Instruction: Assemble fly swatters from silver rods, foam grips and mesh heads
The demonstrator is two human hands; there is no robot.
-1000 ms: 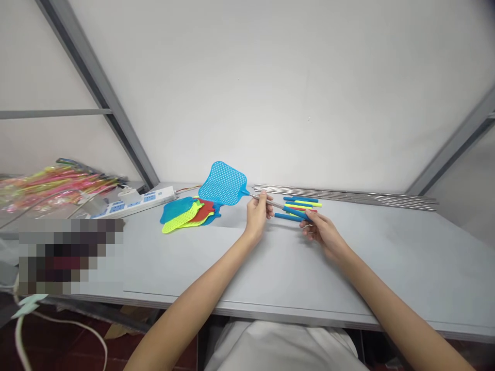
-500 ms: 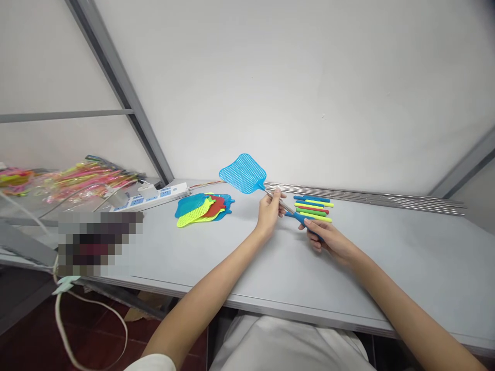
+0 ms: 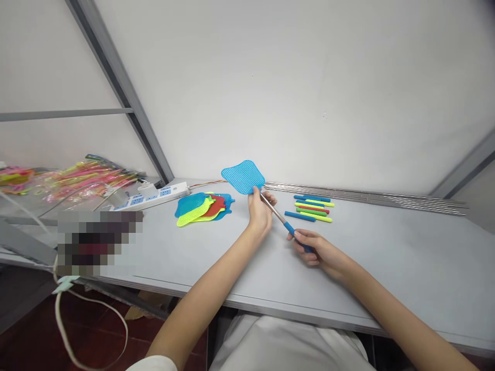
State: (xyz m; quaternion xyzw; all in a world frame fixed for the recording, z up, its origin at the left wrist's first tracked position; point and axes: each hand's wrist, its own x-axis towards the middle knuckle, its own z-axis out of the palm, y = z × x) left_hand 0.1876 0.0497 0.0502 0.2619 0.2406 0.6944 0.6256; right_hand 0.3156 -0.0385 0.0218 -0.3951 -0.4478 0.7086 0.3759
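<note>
A blue fly swatter with a perforated head, a metal rod and a blue handle is held at a slant above the table. My left hand is closed around it where the head meets the rod. Lower right, my right hand grips the blue handle, covering much of it. Several loose handles in blue, yellow-green, red and green lie just beyond my right hand. Left of my left hand is a pile of swatter heads in blue, yellow-green and red.
Thin metal rods lie along the wall at the back right. A white power strip with plugs sits at the left, near plastic-wrapped colourful items. The grey table's front edge runs close to my body. A white cable hangs at lower left.
My left hand has shifted left, up to the swatter's head. My right hand has moved slightly left and down on the handle, and more of the metal rod shows between my hands.
</note>
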